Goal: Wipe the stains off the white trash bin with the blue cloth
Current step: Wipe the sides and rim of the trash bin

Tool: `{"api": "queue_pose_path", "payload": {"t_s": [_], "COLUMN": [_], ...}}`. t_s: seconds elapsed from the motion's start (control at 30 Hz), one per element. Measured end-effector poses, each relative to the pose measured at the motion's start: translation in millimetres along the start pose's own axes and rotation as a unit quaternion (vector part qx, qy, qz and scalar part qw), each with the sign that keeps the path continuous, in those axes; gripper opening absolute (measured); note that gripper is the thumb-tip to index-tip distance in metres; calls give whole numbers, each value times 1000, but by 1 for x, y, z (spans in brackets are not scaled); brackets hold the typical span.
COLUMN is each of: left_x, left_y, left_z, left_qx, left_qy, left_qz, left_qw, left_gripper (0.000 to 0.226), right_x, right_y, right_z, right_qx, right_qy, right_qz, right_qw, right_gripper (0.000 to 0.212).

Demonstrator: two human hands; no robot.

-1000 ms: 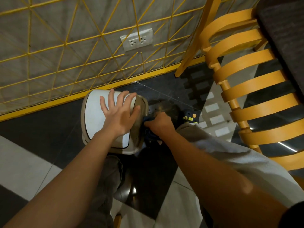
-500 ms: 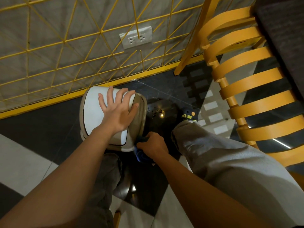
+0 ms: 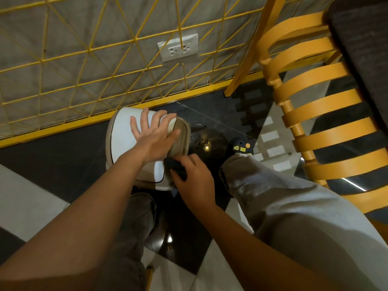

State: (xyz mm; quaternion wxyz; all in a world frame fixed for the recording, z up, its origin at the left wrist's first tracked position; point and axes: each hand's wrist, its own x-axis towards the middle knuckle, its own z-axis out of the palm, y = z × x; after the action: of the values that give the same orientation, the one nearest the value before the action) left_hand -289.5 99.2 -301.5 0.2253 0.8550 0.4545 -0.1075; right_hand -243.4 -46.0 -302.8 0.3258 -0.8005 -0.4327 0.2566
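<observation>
Smooth, seemingly plastic trash bin [image 3: 123, 139]; soft cloth [image 3: 174, 167]; glossy floor tiles [image 3: 212, 116].

Lighting is dim and warm. The glossy dark floor [image 3: 63, 164] shows small reflections of overhead lamps and one thin bright streak beside the chair [image 3: 325, 103], whose slats cast a striped shadow. The white bin [image 3: 122, 141] lid is the brightest surface; the cloth [image 3: 175, 166] reads almost black. The near forearms [image 3: 63, 238] are soft and underexposed. Wide-angle distortion bows the grille [image 3: 63, 125] and chair at the frame edges.
</observation>
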Motion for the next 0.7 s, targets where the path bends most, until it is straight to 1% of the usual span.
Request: {"api": "queue_pose_path", "payload": {"t_s": [0.23, 0.4, 0.47, 0.57, 0.63, 0.7], "left_x": [0, -1, -2, -3, -4, -6], "left_y": [-1, -1, -1, -1, -1, -2], "left_z": [1, 4, 5, 3, 1, -1], "left_qx": [-1, 12, 20, 32, 43, 45], "left_qy": [8, 33, 39, 26, 14, 4], "left_qz": [3, 18, 26, 56, 87, 121], "left_qw": [1000, 999, 999, 998, 995, 992], "left_gripper": [43, 44, 44, 45, 45, 46], "right_x": [-28, -24, -21, -17, -14, -8], "right_y": [9, 15, 18, 19, 21, 23], "right_z": [28, 24, 18, 9, 3, -2], "right_qx": [-84, -51, -16, 59, 139, 227], "right_qy": [-44, -61, -56, -34, -16, 0], "right_qz": [-33, -9, 32, 143, 228, 305], "right_qw": [995, 997, 998, 987, 963, 925], "right_gripper": [25, 24, 25, 22, 19, 14]}}
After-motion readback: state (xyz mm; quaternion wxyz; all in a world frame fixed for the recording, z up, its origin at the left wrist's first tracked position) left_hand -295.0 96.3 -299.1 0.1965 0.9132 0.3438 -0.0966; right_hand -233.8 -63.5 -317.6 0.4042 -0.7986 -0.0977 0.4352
